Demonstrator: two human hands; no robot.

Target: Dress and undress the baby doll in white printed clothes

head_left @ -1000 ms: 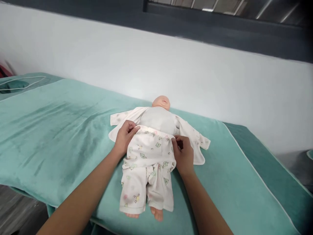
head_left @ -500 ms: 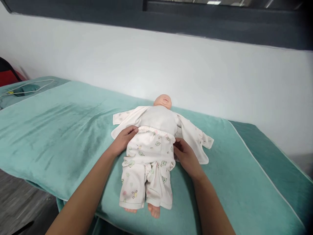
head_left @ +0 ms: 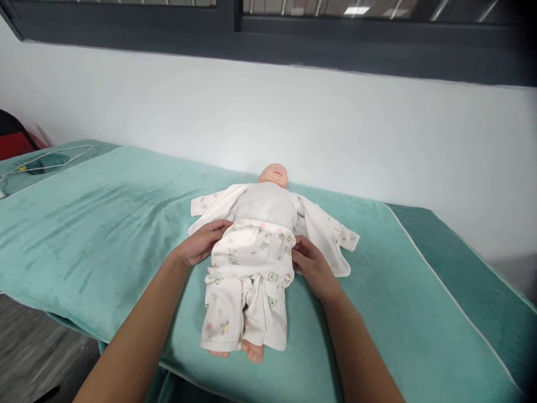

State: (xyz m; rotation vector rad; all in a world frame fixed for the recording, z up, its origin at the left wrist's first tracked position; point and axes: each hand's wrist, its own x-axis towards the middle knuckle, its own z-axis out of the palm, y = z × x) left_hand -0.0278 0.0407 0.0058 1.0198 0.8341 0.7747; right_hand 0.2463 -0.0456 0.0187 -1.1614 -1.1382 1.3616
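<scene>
- Baby doll (head_left: 268,204) is lying face-up mid-bed on the teal cover (head_left: 104,224), head toward the far wall, bare feet pointing at the near edge.
- Left hand (head_left: 201,243) is resting on the left side of the patterned trousers (head_left: 249,268) at the waistband. Fingers are loosely curved; can't tell if they're pinching cloth.
- Right hand (head_left: 312,266) is pressing against the trousers' right hip. Fingertips are hidden against the fabric, so can't tell the grip.
- Open jacket (head_left: 327,235) is lying spread out on both sides of the grey torso.
- My read on handling: the trousers are looking thin, soft and light, bunching rather than sliding. The best hold is the elastic waistband, one side per hand.
- The doll is probably light and limp-limbed, so support it at the hips.
</scene>
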